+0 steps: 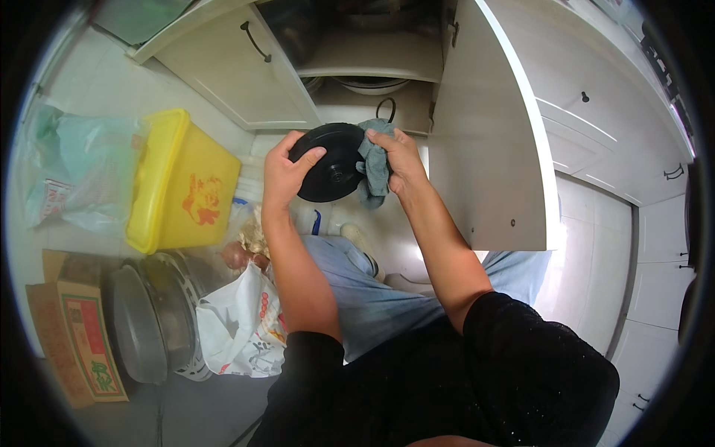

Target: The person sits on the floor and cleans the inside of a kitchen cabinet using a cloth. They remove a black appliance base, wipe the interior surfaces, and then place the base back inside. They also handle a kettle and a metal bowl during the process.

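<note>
My left hand (287,170) grips the left rim of a round black kettle power base (329,162), thumb on its face. A small ringed connector sits at the middle of the disc. In my right hand (397,153) is a bunched grey-green cloth (375,159), pressed against the disc's right edge and covering it. Part of the cloth hangs below my fingers. Just behind the cloth rises a loop of dark cord (386,106). The base is held tilted in front of the open cabinet (368,56).
An open cabinet door (491,139) stands close by my right arm. On the left are a yellow plastic bin (184,184), a pale green plastic bag (95,167), a cardboard box (78,335), grey basins (139,324), onions (234,255) and a white plastic bag (240,324).
</note>
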Available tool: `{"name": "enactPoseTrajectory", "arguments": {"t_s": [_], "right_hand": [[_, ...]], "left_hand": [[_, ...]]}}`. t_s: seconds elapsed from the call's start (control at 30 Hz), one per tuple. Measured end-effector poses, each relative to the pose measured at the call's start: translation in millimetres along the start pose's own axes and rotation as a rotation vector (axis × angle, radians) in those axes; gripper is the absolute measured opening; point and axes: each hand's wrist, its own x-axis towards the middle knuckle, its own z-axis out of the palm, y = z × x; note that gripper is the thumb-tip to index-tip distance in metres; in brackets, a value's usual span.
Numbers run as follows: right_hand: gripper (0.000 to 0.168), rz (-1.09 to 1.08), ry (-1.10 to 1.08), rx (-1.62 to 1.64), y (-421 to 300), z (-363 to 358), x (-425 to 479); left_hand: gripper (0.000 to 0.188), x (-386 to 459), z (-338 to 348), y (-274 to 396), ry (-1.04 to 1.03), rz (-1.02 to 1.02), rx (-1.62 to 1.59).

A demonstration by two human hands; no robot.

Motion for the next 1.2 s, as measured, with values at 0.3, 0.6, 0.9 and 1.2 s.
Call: {"name": "enactPoseTrajectory", "arguments": {"t_s": [0.3, 0.6, 0.9, 1.2], "right_hand": [[0.015, 0.073, 0.151, 0.035, 19.9, -25.0, 25.5], [0.016, 0.225, 0.278, 0.215, 22.1, -39.9, 57.7], [0.026, -0.003, 0.292, 0.471, 21.4, -94.2, 90.5], [0.040, 0.065, -0.310, -0.002, 23.7, -4.1, -18.4]], "left_hand": [[0.021, -23.6, -20.8, 12.3, -0.031, -0.086, 0.226], [0.022, -56.9, -53.0, 29.3, 0.035, -0.158, 0.118], [0.029, -77.1, -77.5, 28.2, 0.286, -0.079, -0.038], [0.050, -42.8, -82.8, -6.7, 0.441, 0.020, -0.817]]}}
